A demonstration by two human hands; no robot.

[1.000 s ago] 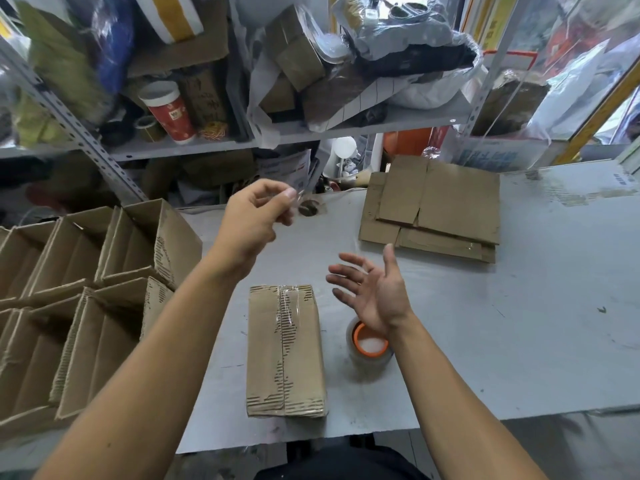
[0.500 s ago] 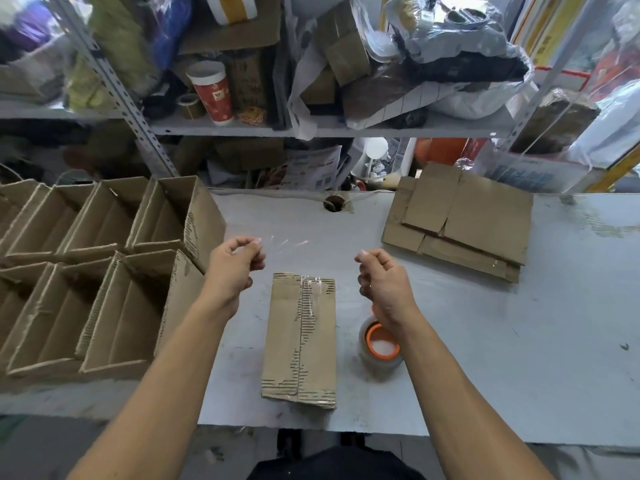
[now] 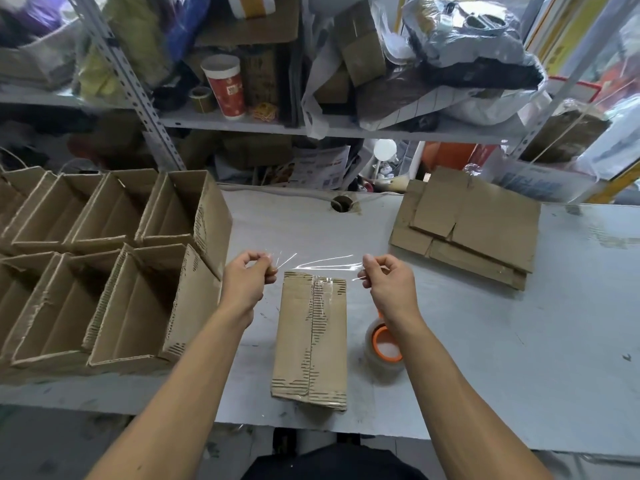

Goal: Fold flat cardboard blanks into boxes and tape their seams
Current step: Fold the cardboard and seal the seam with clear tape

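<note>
Since half a second ago I see both hands have drawn level and a clear tape strip [image 3: 320, 263] now spans between them. My left hand [image 3: 247, 280] pinches one end at fingertip and thumb; my right hand [image 3: 386, 282] pinches the other, fingers curled. The strip hangs just above the far end of the folded box [image 3: 311, 341], which lies flat on the table [image 3: 485, 358] at 6 o'clock from the strip, between my forearms, with tape already along its centre seam. The tape roll [image 3: 384, 351] with its orange core sits at 3 o'clock from the box, just under my right wrist. Open finished boxes [image 3: 114, 265] stand at 9 o'clock; flat cardboard blanks [image 3: 478, 223] lie stacked at 1 o'clock.
</note>
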